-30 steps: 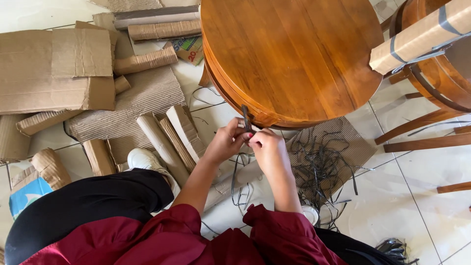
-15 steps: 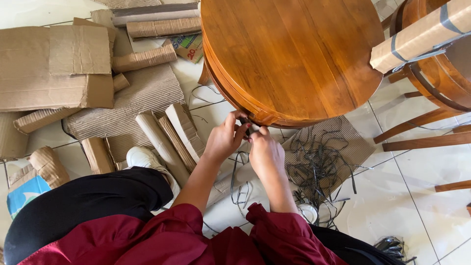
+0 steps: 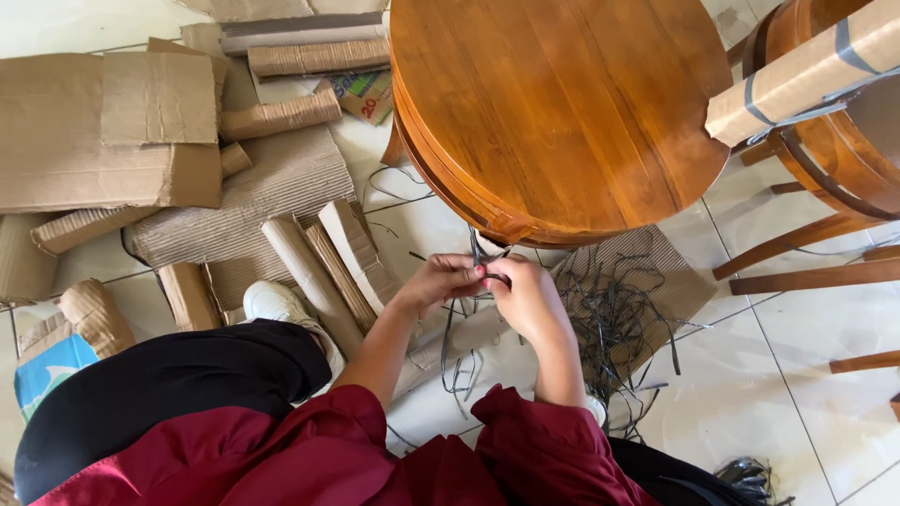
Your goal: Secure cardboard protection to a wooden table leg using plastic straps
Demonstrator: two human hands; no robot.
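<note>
My left hand (image 3: pixel 439 281) and my right hand (image 3: pixel 525 298) meet just below the near edge of a round wooden table (image 3: pixel 562 103). Both pinch a thin black plastic strap (image 3: pixel 476 251) that runs up to the table's rim. Red-painted fingertips close on the strap between the two hands. More loose black strap ends (image 3: pixel 609 328) lie tangled on the floor under my right hand.
Flattened cardboard (image 3: pixel 103 126) and several rolled corrugated tubes (image 3: pixel 309 272) cover the tiled floor at left. A white shoe (image 3: pixel 272 302) shows beside them. At the right stands wooden furniture with a cardboard-wrapped, taped part (image 3: pixel 806 70).
Both hands have dropped away from the table's rim toward me, drawing the black strap down with them.
</note>
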